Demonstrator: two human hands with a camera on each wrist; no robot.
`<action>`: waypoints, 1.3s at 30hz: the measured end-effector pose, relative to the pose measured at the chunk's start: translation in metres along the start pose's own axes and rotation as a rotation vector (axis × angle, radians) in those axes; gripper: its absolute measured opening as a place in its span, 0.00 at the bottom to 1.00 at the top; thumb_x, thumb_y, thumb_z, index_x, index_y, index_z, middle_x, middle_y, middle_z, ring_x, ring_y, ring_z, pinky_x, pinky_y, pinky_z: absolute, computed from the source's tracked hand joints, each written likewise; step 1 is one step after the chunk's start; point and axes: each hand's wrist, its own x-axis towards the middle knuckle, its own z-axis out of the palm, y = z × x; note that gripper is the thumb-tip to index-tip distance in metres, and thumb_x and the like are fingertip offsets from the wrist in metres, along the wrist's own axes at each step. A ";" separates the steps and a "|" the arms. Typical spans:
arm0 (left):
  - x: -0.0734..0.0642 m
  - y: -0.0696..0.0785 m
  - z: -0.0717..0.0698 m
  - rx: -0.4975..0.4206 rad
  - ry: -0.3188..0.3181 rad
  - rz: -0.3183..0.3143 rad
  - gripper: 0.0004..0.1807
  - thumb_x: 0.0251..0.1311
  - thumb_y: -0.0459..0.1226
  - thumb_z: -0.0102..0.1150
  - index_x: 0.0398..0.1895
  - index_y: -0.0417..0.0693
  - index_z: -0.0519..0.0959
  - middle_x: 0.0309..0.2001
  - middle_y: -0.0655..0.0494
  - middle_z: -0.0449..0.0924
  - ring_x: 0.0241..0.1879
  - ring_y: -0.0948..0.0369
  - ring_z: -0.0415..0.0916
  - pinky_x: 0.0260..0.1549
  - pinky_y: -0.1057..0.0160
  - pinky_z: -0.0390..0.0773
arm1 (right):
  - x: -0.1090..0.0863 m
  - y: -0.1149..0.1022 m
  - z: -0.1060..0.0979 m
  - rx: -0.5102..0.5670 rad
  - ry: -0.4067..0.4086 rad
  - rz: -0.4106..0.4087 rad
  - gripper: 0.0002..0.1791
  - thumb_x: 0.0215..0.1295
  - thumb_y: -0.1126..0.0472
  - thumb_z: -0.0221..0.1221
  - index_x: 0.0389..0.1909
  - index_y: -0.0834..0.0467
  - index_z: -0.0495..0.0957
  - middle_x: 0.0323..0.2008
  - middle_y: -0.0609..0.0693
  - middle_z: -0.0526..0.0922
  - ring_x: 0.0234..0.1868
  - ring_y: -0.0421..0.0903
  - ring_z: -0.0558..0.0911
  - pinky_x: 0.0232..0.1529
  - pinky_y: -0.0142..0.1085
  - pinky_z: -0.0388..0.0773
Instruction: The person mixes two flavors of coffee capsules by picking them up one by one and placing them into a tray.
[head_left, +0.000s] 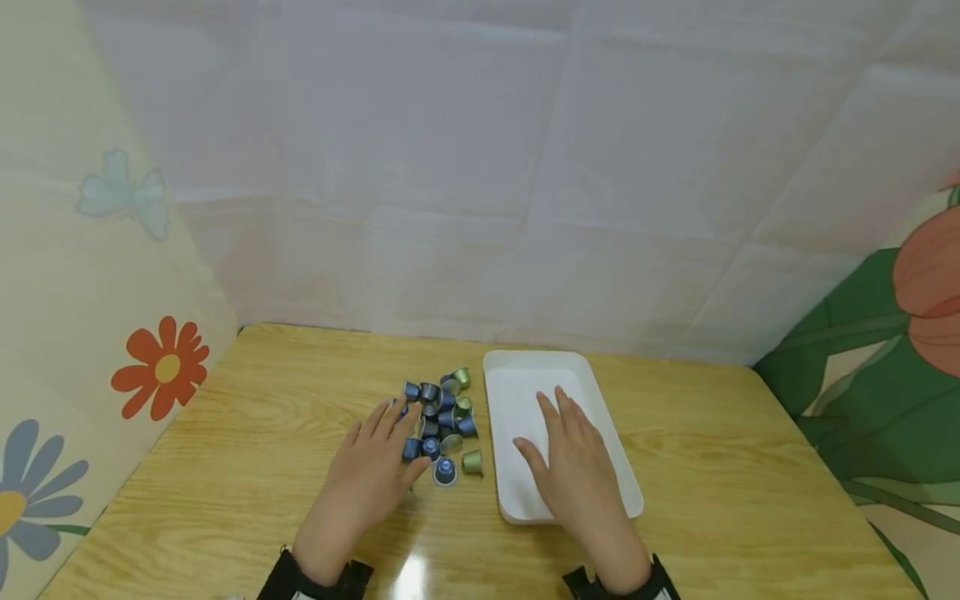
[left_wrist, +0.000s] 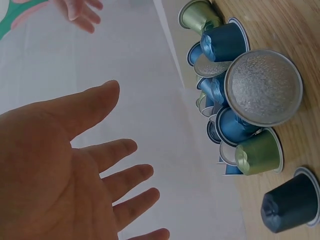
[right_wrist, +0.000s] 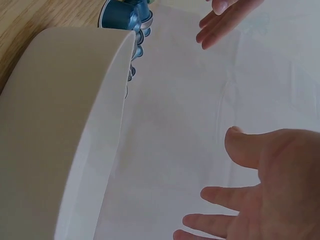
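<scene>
A pile of blue, dark and green coffee capsules [head_left: 445, 472] lies on the table, left of a shallow white tray [head_left: 491, 433]. My left hand [head_left: 372, 471] hovers at the pile's left side with its fingers spread, and overlaps some capsules in the head view. Over the tray, my right hand [head_left: 581, 467] is held with fingers extended and thumb apart. Neither palm holds anything. In the left wrist view, a silver-lidded capsule [left_wrist: 263, 87] shows its flat face beside green [left_wrist: 259, 151] and dark blue ones [left_wrist: 291, 202]. The right wrist view shows the tray's outer wall [right_wrist: 55, 115].
The wooden table [head_left: 712, 467] runs back to a white cloth backdrop [head_left: 450, 167]. Panels printed with flowers stand at the left [head_left: 67, 292] and right [head_left: 885, 400]. A glare spot shines near the table's front.
</scene>
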 end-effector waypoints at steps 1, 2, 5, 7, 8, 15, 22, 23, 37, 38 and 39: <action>0.000 -0.001 0.000 -0.004 -0.004 -0.001 0.37 0.68 0.50 0.58 0.76 0.47 0.59 0.76 0.43 0.53 0.74 0.43 0.50 0.68 0.36 0.53 | 0.001 -0.001 0.000 0.024 0.005 0.003 0.35 0.70 0.50 0.60 0.70 0.65 0.64 0.70 0.68 0.61 0.69 0.66 0.64 0.64 0.62 0.64; 0.001 -0.001 0.000 -0.008 -0.010 -0.002 0.38 0.68 0.49 0.59 0.76 0.47 0.59 0.76 0.43 0.53 0.74 0.43 0.51 0.68 0.36 0.54 | 0.002 -0.002 0.000 0.043 0.010 0.007 0.35 0.69 0.51 0.61 0.70 0.65 0.65 0.70 0.68 0.62 0.68 0.66 0.65 0.63 0.62 0.64; 0.002 -0.002 0.000 -0.018 -0.018 0.003 0.38 0.67 0.49 0.60 0.75 0.45 0.60 0.75 0.42 0.55 0.73 0.42 0.53 0.67 0.36 0.56 | 0.004 -0.003 0.000 0.078 0.020 0.016 0.33 0.69 0.53 0.62 0.69 0.64 0.66 0.69 0.67 0.65 0.66 0.65 0.68 0.62 0.61 0.66; 0.002 -0.003 0.002 -0.024 -0.027 0.010 0.37 0.67 0.48 0.60 0.74 0.43 0.61 0.74 0.40 0.56 0.72 0.41 0.55 0.66 0.36 0.58 | 0.006 -0.002 0.000 0.113 0.021 0.036 0.31 0.69 0.54 0.62 0.68 0.63 0.68 0.68 0.66 0.67 0.65 0.64 0.69 0.61 0.60 0.68; 0.001 -0.003 0.003 -0.029 -0.038 0.013 0.37 0.67 0.48 0.60 0.74 0.42 0.62 0.74 0.40 0.57 0.71 0.41 0.55 0.66 0.36 0.58 | 0.007 -0.002 0.000 0.138 0.011 0.057 0.30 0.69 0.54 0.62 0.68 0.62 0.69 0.67 0.65 0.68 0.65 0.63 0.70 0.61 0.60 0.68; -0.002 -0.007 0.010 -0.067 -0.115 0.020 0.34 0.66 0.46 0.61 0.71 0.39 0.65 0.72 0.37 0.60 0.70 0.39 0.57 0.66 0.36 0.59 | -0.001 0.028 -0.002 0.343 0.013 0.279 0.27 0.73 0.57 0.56 0.70 0.60 0.66 0.68 0.64 0.68 0.68 0.64 0.66 0.63 0.62 0.65; -0.004 -0.014 0.007 -0.074 -0.061 -0.007 0.38 0.59 0.42 0.69 0.68 0.35 0.65 0.64 0.34 0.67 0.62 0.39 0.67 0.60 0.41 0.70 | -0.025 0.077 -0.013 0.517 0.033 0.463 0.35 0.75 0.55 0.53 0.76 0.62 0.52 0.73 0.69 0.54 0.71 0.71 0.54 0.66 0.67 0.54; -0.004 -0.014 0.007 -0.076 -0.052 -0.009 0.38 0.58 0.41 0.70 0.67 0.34 0.64 0.62 0.34 0.68 0.60 0.39 0.69 0.57 0.42 0.73 | -0.029 0.084 -0.015 0.564 0.027 0.492 0.36 0.76 0.54 0.53 0.77 0.62 0.50 0.74 0.68 0.52 0.72 0.70 0.53 0.68 0.65 0.53; 0.000 -0.018 0.013 -0.146 -0.153 0.051 0.22 0.51 0.43 0.74 0.46 0.42 0.79 0.44 0.50 0.80 0.44 0.48 0.78 0.43 0.46 0.80 | -0.085 0.132 0.029 1.324 0.261 0.515 0.26 0.72 0.68 0.55 0.70 0.61 0.65 0.51 0.33 0.82 0.52 0.28 0.80 0.53 0.19 0.71; 0.000 -0.018 0.014 -0.136 -0.152 0.062 0.22 0.52 0.43 0.73 0.47 0.42 0.80 0.44 0.50 0.80 0.44 0.48 0.79 0.43 0.46 0.80 | -0.087 0.131 0.032 1.321 0.266 0.516 0.26 0.72 0.68 0.55 0.70 0.61 0.66 0.51 0.34 0.82 0.51 0.29 0.80 0.53 0.19 0.71; 0.001 -0.019 0.015 -0.122 -0.146 0.074 0.22 0.52 0.43 0.73 0.48 0.42 0.80 0.45 0.49 0.81 0.44 0.48 0.79 0.43 0.46 0.80 | -0.087 0.130 0.034 1.314 0.267 0.522 0.27 0.72 0.67 0.56 0.70 0.62 0.65 0.51 0.34 0.82 0.52 0.29 0.80 0.53 0.19 0.71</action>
